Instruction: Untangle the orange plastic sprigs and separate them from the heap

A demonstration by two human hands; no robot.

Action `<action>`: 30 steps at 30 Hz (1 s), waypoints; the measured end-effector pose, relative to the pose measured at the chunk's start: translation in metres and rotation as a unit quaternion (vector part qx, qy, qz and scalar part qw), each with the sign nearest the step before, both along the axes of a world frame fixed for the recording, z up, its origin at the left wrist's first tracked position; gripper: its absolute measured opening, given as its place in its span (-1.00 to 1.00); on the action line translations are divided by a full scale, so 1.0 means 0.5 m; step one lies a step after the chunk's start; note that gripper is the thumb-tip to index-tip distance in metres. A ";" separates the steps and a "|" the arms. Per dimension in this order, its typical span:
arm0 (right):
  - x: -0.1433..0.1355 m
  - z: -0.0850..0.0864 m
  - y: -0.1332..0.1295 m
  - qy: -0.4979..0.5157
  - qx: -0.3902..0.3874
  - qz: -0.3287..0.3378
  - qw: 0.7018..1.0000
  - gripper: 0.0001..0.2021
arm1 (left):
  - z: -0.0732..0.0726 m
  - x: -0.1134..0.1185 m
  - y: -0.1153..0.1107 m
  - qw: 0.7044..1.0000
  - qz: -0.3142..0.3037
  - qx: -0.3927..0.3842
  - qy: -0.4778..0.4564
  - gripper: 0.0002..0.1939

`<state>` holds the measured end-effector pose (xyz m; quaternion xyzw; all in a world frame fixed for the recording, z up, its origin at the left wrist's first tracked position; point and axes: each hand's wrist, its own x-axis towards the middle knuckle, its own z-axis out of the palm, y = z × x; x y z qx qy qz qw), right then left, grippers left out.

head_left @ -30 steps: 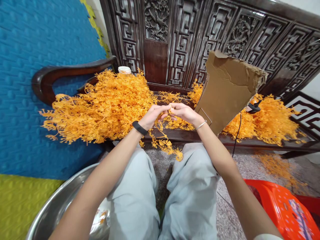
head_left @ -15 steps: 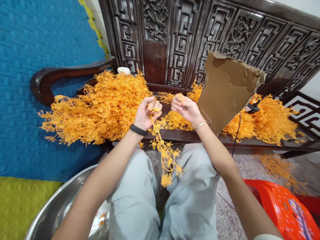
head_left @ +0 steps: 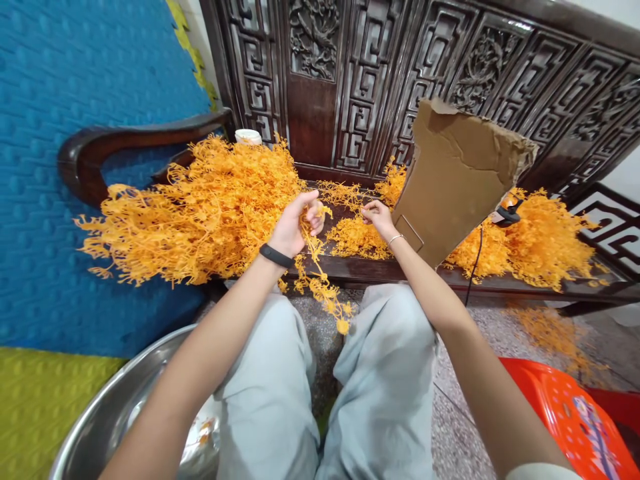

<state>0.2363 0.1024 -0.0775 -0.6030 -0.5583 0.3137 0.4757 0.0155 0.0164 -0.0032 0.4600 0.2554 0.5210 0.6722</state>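
My left hand [head_left: 295,225] is closed around an orange plastic flower strand [head_left: 320,283], which dangles between my knees with small flower-like heads along it. Reaching toward the bench, my right hand [head_left: 379,219] has its fingertips pinched together; whatever is between them is too small to make out. Just beside those fingers lies a low heap of loose orange pieces [head_left: 357,239]. Left of my left hand spreads a large pile of orange plastic strands [head_left: 215,213].
A torn cardboard piece [head_left: 455,173] stands on the dark carved bench [head_left: 310,120], with more orange strands [head_left: 545,240] to its right. A steel basin [head_left: 85,413] is at lower left, a red plastic stool [head_left: 555,393] at lower right. A white cup [head_left: 249,137] sits behind the pile.
My right hand has moved forward and slightly right, down toward the loose orange pieces. The strand in my left hand has swung up a little.
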 end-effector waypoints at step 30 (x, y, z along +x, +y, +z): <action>-0.012 -0.032 0.013 -0.394 -0.076 0.067 0.914 -0.75 | -0.017 0.011 -0.003 0.998 -0.036 0.022 0.046 -0.63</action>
